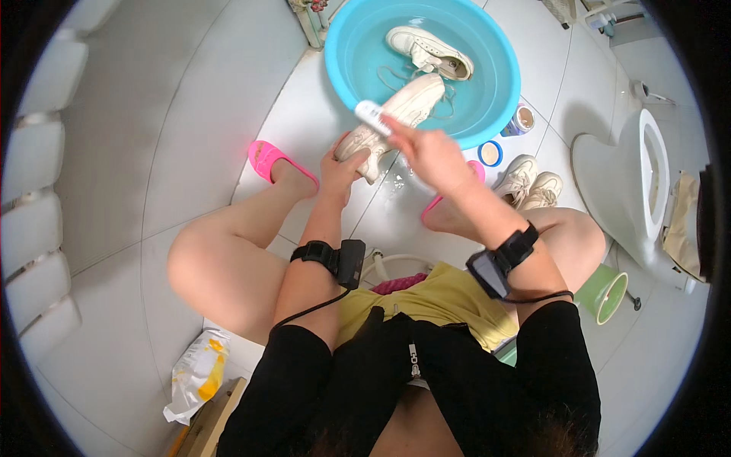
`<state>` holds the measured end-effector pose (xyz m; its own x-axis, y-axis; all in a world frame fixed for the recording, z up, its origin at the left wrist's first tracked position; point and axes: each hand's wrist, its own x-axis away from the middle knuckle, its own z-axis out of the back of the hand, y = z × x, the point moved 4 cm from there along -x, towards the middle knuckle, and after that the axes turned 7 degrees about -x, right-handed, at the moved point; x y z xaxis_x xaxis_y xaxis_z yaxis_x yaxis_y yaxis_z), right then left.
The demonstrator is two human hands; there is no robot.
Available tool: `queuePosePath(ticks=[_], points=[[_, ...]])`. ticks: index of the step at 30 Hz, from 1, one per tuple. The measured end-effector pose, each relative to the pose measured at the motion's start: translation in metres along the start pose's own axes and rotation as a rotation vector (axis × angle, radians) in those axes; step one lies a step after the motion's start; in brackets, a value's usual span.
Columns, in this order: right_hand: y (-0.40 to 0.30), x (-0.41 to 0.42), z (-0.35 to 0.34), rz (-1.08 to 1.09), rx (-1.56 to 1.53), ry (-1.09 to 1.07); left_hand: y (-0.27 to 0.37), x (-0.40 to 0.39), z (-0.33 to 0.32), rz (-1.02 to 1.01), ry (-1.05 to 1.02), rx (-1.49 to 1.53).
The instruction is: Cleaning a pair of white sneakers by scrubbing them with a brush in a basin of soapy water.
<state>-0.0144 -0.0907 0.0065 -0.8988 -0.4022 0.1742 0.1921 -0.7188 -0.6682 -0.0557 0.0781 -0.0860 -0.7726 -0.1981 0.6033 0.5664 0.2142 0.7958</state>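
Note:
My left hand (341, 168) grips one end of a cream-white sneaker (412, 104), tilted over the near rim of a blue plastic basin (341, 85). Its far end reaches in above the water. In my right hand (435, 157) is a small white brush (372, 117), blurred and held across the sneaker's side. A second white sneaker (428, 50) lies in the basin with its laced upper showing. Loose pale laces (391, 77) trail in the water between the two shoes.
Right of the basin stand an open jar (522, 119), its blue-rimmed lid (490, 153) and a pair of cream sneakers (530, 184). Pink slippers (268, 160) are on my feet. A white toilet (617, 177) and green bin (602, 297) stand right; a plastic bag (200, 371) lies lower left.

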Motion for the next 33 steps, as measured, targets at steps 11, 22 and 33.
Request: queuePosePath(ticks=[11, 22, 33], points=[[0.041, -0.02, 0.024, -0.069, -0.169, 0.147, 0.0, -0.004, -0.002, -0.003, 0.033, -0.065], [0.05, -0.018, 0.046, -0.21, 0.203, 0.258, 0.019, -0.001, -0.018, -0.052, 0.004, -0.121], [0.009, -0.014, 0.014, -0.132, 0.118, 0.107, 0.014, -0.004, -0.014, -0.099, -0.047, -0.056]])
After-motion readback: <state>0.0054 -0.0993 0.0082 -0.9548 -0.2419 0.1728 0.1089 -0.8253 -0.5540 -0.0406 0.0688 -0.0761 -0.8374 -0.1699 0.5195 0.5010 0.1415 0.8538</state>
